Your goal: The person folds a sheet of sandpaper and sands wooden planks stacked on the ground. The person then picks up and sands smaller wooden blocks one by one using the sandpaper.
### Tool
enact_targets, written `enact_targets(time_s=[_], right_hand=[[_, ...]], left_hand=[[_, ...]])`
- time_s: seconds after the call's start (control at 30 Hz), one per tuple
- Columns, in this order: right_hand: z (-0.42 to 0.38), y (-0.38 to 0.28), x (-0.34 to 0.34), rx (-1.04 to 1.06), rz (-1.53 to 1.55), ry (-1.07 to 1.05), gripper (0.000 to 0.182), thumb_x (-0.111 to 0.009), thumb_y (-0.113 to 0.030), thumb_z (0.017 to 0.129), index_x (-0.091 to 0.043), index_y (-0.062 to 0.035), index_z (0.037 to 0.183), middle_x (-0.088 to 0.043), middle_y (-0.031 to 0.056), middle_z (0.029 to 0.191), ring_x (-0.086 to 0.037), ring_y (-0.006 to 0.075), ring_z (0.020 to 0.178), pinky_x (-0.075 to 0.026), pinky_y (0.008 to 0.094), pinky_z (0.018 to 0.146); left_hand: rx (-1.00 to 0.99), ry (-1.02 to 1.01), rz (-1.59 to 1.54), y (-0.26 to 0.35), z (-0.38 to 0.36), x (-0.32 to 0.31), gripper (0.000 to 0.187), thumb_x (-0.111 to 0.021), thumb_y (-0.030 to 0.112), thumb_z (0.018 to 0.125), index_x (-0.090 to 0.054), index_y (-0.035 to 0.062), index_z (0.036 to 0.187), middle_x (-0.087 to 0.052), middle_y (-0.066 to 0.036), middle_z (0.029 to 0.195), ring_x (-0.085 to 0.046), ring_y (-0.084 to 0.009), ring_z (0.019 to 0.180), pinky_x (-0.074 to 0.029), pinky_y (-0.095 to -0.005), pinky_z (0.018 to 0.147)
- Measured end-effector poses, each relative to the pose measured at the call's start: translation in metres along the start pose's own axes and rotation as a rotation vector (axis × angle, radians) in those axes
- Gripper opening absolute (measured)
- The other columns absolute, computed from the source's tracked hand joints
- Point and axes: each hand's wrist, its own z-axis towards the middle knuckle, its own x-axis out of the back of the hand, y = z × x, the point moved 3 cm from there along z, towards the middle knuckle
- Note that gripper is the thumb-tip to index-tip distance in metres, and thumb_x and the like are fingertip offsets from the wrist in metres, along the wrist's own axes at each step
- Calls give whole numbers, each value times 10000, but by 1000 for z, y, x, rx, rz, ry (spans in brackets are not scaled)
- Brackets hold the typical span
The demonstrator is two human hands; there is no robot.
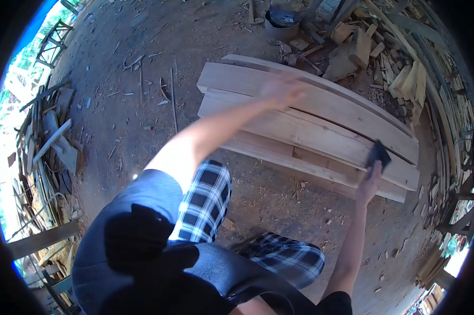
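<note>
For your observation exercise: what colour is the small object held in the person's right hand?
Black. The small object shows best in the head view, against pale planks.

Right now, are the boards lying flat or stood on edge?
Flat: the boards lie stacked on their broad faces on the dirt floor, with the left hand over them.

Left arm extended forward, bare to the shoulder sleeve; left hand [283, 88] blurred, palm down, fingers spread. Right arm raised from the elbow, forearm near vertical; right hand [370, 181] lifted, fingers [376, 169] closed around a small dark block [378, 155] at the fingertips.
</note>
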Motion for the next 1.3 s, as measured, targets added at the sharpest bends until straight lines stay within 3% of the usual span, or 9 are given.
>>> enact_targets(time_s=[0.1,0.4,0.63,0.8,0.97,1.1,1.17,1.23,1.3], right_hand=[[2,-27,-15,-136,-77,69,441,-457,-64,956,-445,-3,1393,-448,173,1441,-393,308,1364,-298,396,1148],[-59,-348,-91,881,280,-337,540,-506,-55,784,-504,0,1321,-502,149,1396,-458,284,1320,-370,394,1110],[-32,-290,-75,892,250,-367,596,-563,-30,745,-504,-14,1338,-502,150,1395,-438,302,1333,-368,410,1110],[14,-68,-43,415,-6,-154,464,-462,-81,951,-429,-52,1413,-503,156,1392,-468,341,1296,-386,403,1085],[73,-11,14,-248,205,9,430,-430,-182,1004,-436,13,1386,-518,188,1374,-473,307,1299,-378,392,1064],[103,-79,-54,-136,-166,-79,413,-377,-290,1019,-545,-5,1265,-571,200,1285,-544,356,1189,-424,428,993],[105,-189,-77,-267,304,-334,444,-451,-100,898,-486,33,1320,-507,232,1349,-467,371,1274,-357,439,1091],[81,-261,-146,462,96,-89,388,-473,-171,908,-543,-30,1263,-545,200,1297,-496,366,1231,-383,463,1059],[72,-343,-145,602,271,-395,357,-459,-159,905,-571,-41,1223,-572,177,1259,-518,341,1207,-413,438,1027]], left_hand=[[211,-70,110,-100,-43,14,618,-252,619,971,-352,289,1483,-247,-77,1574,-140,-304,1466,-36,-529,1171],[384,-428,-395,-122,-22,32,795,-84,764,891,-350,311,1487,-235,-25,1585,-78,-252,1482,76,-470,1162],[393,-372,-466,-116,-28,29,762,-125,752,902,-378,315,1473,-244,13,1583,-99,-248,1479,69,-479,1162],[286,-140,113,-85,-43,28,677,-258,661,949,-320,272,1500,-183,-23,1599,-125,-292,1471,-7,-561,1167],[202,194,301,-30,-78,7,625,-374,549,971,-340,195,1485,-246,-75,1570,-172,-304,1460,-76,-558,1176],[-112,146,24,-12,-98,1,485,-509,439,939,-541,156,1331,-455,-70,1436,-417,-277,1330,-339,-499,1095],[-191,115,-38,-18,-95,2,434,-543,405,925,-601,148,1270,-518,-56,1382,-492,-265,1270,-421,-469,1047],[-530,87,-57,-2,-104,-2,319,-510,395,937,-671,173,1100,-606,-25,1244,-585,-207,1136,-564,-421,790],[-622,49,62,-5,-111,-8,321,-509,397,935,-664,186,1120,-609,-16,1239,-597,-202,1117,-560,-427,802]])
